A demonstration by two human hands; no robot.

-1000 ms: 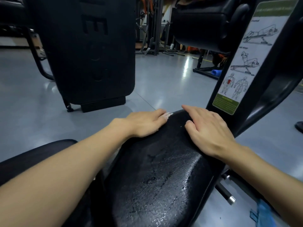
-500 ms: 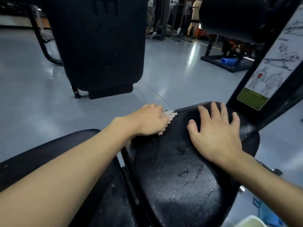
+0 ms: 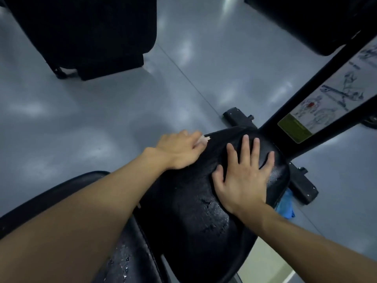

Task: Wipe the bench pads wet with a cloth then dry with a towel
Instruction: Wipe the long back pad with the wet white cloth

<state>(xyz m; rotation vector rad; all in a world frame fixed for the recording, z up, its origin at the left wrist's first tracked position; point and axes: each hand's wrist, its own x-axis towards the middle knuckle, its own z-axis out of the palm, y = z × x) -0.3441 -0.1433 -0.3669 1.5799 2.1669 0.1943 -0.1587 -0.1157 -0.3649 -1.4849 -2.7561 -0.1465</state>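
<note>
The black seat pad of the bench fills the lower middle, shiny with water drops. A dark matte cloth appears to lie over its far end. My right hand presses flat on that cloth with its fingers spread. At the pad's left rim, my left hand has its fingers curled over the cloth's edge, where a small pale scrap shows at the fingertips. A second black pad lies at the lower left under my left forearm, also wet.
A black upright frame with an exercise placard rises to the right. Its base foot sits on the grey floor, with a blue cloth beside it. A tall black machine cover stands at the upper left.
The view has tipped down toward the pad. My right hand slid forward and spread flat over the far end. My left hand stayed at the left rim.
</note>
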